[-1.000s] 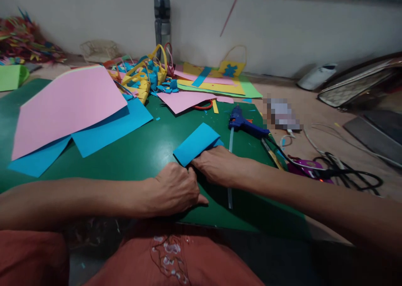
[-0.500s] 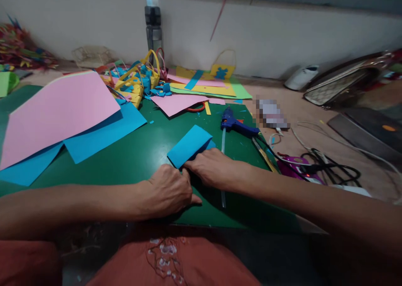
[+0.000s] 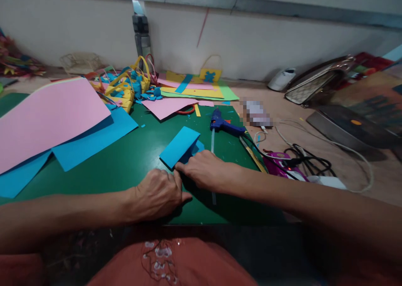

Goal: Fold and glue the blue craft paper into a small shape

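A folded piece of blue paper lies on the green board in front of me, with one flap slightly raised on its right side. My right hand is closed on its near right part, thumb along the lower edge. Just left of that, my left hand is curled with its thumb sticking out to the right. Its fingers are at the paper's near corner, and the fingertips are hidden beneath the hand. Beyond the right hand lies a blue hot glue gun with a clear glue stick hanging out.
Pink sheets and blue sheets cover the board's left side. Small yellow paper baskets stand behind. Red-handled scissors lie partly under pink paper. To the right are a phone, a cutter, a purple power strip and cables.
My view has turned slightly to the right, so things sit further left. Both hands stay at the folded blue paper in nearly the same pose.
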{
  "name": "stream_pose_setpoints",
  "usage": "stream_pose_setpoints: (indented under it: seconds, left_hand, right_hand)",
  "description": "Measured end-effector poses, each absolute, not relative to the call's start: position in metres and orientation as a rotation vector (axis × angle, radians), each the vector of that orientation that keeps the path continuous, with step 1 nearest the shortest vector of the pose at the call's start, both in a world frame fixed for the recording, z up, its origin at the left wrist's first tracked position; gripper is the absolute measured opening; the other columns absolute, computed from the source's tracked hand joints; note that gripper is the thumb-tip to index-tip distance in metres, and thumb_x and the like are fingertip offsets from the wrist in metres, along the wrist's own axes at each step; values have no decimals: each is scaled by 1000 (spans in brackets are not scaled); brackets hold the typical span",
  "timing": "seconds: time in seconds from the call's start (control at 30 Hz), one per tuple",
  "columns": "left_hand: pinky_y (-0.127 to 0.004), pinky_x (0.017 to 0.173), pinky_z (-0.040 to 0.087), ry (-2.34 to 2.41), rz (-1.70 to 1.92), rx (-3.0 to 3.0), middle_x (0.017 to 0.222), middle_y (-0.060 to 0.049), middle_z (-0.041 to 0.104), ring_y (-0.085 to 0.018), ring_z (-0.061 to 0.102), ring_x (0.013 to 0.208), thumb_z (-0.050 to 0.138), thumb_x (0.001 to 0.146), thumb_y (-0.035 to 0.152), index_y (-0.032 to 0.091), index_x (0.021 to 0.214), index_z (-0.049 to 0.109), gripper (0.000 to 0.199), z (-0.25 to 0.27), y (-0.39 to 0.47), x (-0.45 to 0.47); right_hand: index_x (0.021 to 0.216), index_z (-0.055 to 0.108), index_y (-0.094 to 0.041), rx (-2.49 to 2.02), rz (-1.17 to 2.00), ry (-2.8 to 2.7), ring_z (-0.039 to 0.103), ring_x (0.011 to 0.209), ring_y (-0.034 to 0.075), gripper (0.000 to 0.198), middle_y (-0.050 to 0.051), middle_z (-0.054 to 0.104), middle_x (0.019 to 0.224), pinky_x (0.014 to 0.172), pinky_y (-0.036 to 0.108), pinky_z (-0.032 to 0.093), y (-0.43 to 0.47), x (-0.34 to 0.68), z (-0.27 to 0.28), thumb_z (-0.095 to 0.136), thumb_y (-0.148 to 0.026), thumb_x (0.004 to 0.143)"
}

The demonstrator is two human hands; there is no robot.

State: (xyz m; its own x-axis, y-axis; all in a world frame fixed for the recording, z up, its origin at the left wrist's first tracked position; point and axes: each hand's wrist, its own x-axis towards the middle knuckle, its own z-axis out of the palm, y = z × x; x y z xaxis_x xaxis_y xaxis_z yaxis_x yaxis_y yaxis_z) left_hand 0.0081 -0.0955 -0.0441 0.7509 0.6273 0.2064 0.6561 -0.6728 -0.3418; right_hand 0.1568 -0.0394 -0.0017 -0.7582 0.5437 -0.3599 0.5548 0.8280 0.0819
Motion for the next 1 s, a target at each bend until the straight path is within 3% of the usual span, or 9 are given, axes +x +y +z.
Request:
stream_pose_setpoints:
  seconds: [0.23,0.3,0.4,0.6,1.0]
  left_hand:
    - [-29,42,29,-640,-510,-2491,50,0,51,-16,51,45,47,87,32,17,62,50,30,-41,-83,-3]
    - [-28,44,30,-625,-599,-2437,51,0,51,-16,51,47,50,86,34,16,67,53,26,-37,-72,-11]
    - [-30,48,35,-605,-681,-2463,58,-3,58,-18,53,54,44,87,45,14,82,59,35,-34,-54,-25]
    - [-29,62,46,-817,-940,-2673,78,-9,64,-17,57,69,36,91,29,9,99,59,31,-48,-23,-43]
    - [-34,88,46,-1088,-1144,-2979,109,-16,59,-19,55,102,35,91,26,7,111,57,36,-55,-15,-45]
  right_hand:
    - [110,54,-8,782,28,2641,62,58,19,28,9,66,66,51,27,40,-54,160,0,39,-9,87]
    - [101,59,-8,740,49,2646,60,56,18,25,9,64,65,48,27,38,-56,158,1,39,-7,86]
    - [89,62,-7,677,95,2650,56,52,17,25,8,61,63,45,26,35,-59,155,-2,38,-1,82]
    - [77,63,-9,644,151,2733,53,53,15,24,8,60,64,46,27,34,-62,145,-10,42,3,75]
    - [76,57,-10,921,327,2713,57,55,18,23,10,60,65,42,26,27,-68,149,0,38,3,77]
